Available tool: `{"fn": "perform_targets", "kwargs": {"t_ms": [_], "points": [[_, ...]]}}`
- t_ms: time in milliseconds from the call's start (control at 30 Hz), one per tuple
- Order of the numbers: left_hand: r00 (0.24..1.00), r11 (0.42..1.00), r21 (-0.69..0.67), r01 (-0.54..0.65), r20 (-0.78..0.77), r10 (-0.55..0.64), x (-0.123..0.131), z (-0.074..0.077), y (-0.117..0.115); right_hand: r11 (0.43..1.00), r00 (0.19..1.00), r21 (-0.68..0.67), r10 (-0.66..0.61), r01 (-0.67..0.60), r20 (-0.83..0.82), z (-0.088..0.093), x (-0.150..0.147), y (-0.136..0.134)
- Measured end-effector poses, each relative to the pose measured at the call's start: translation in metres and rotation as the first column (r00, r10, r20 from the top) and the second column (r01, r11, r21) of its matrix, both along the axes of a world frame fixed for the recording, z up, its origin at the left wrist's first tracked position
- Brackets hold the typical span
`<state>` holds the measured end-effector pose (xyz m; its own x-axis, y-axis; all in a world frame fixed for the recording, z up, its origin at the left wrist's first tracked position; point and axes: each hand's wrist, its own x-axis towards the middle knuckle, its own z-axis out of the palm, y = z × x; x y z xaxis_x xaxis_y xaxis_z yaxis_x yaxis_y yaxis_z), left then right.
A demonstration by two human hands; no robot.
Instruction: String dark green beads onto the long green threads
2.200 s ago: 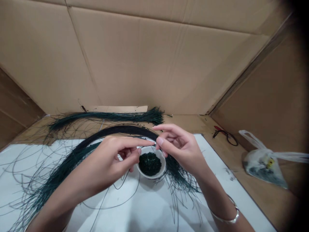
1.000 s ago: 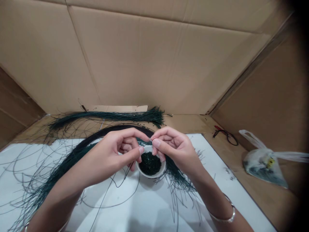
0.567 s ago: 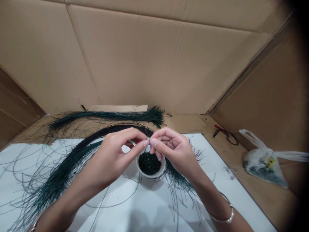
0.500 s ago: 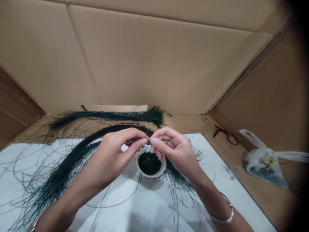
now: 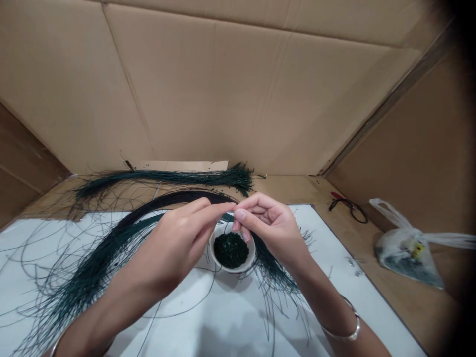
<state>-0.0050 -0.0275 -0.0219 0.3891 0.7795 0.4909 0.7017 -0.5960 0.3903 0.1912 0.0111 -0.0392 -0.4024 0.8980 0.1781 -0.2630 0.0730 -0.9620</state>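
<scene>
My left hand (image 5: pixel 174 243) and my right hand (image 5: pixel 267 230) hang above a small white bowl (image 5: pixel 250 263), their fingertips meeting just over its far rim. The bowl holds a heap of dark green beads (image 5: pixel 230 250). A very thin dark strand (image 5: pixel 225 229) seems pinched between my fingertips, though it is hard to follow there. Behind my hands arcs a thick bundle of dark green strands (image 5: pixel 174 199), which fans out to the lower left and beneath my right wrist.
A second strand bundle (image 5: pixel 163 177) lies across the far cardboard, with loose beads near it. Everything rests on a white sheet (image 5: pixel 238 317). To the right are a dark cord with a red end (image 5: pixel 347 210) and a knotted plastic bag (image 5: pixel 405 253). Cardboard walls (image 5: pixel 223 89) rise behind.
My left fingers have straightened and slid right over the bowl towards my right fingertips. My hands sit closer together than a second ago, and the bowl has not moved.
</scene>
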Motion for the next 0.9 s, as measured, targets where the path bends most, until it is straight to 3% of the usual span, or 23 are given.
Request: {"fn": "perform_targets", "kwargs": {"t_ms": [300,900], "points": [[0.970,0.984,0.145,-0.099,-0.207,0.128,0.0054,-0.0029,-0.0036,1.000,0.999,-0.008,-0.003,0.003,0.037,-0.0014,0.0001,0.0035],[0.955,0.963,0.254,-0.094,-0.250,0.159,0.0048,0.0000,-0.0081,1.000,0.998,0.002,-0.015,0.015,0.068,-0.0008,0.0006,0.0048]]}}
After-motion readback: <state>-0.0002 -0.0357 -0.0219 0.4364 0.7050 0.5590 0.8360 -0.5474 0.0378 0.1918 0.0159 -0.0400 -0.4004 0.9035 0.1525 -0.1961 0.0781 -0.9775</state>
